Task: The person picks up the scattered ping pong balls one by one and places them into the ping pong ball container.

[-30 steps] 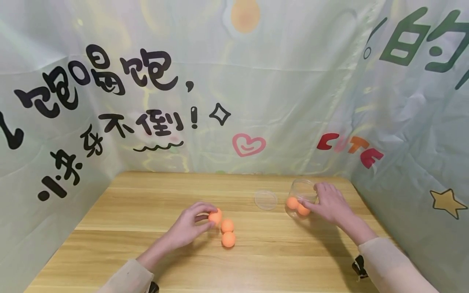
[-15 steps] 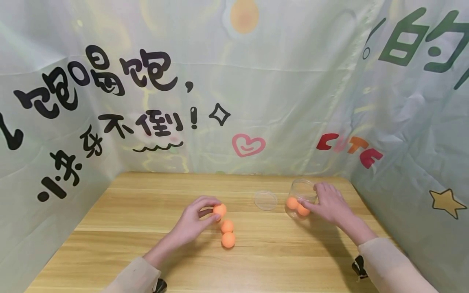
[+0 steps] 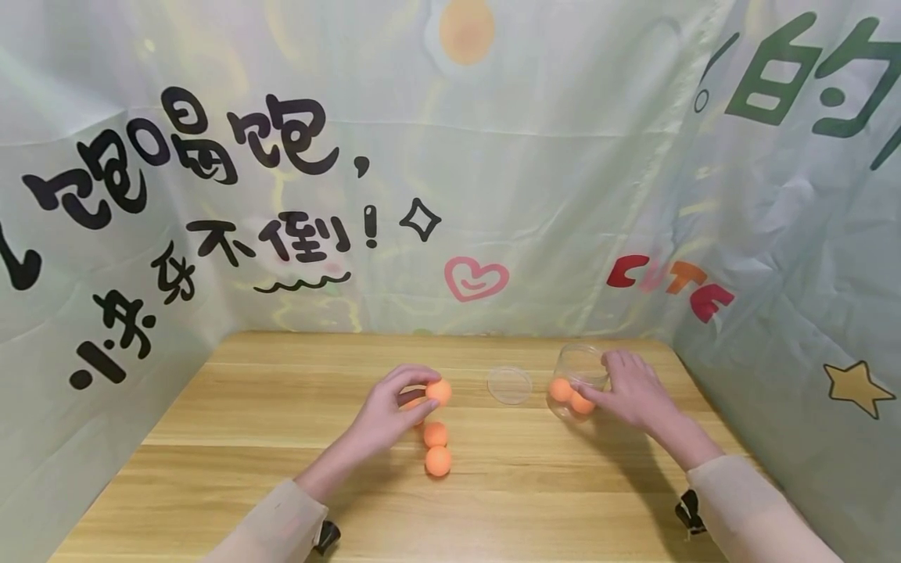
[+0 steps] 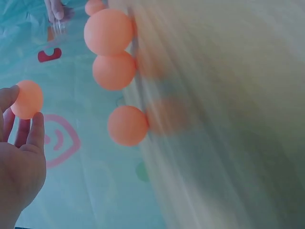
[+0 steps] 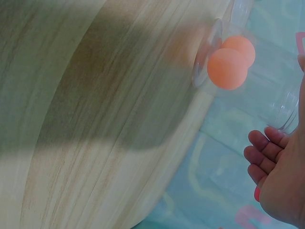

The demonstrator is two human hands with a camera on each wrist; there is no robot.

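Observation:
My left hand (image 3: 387,410) pinches an orange ping-pong ball (image 3: 439,392) between thumb and fingertips, raised off the table. In the left wrist view the held ball (image 4: 28,99) stands apart from the balls on the table. One loose ball (image 3: 414,411) is partly hidden behind the left hand. Two more, a far ball (image 3: 436,435) and a near ball (image 3: 438,461), lie touching or nearly so. My right hand (image 3: 637,391) grips the side of a clear, uncovered jar (image 3: 580,360), thumb in front. Inside, at its bottom, are two orange balls (image 5: 227,68).
A clear round lid (image 3: 510,385) lies flat on the wooden table (image 3: 549,493), left of the jar. Printed cloth walls (image 3: 394,305) enclose the table at the back and both sides.
My left hand has lifted its ball and carried it right and away from me, uncovering another ball behind it. The right hand and the jar have stayed in place.

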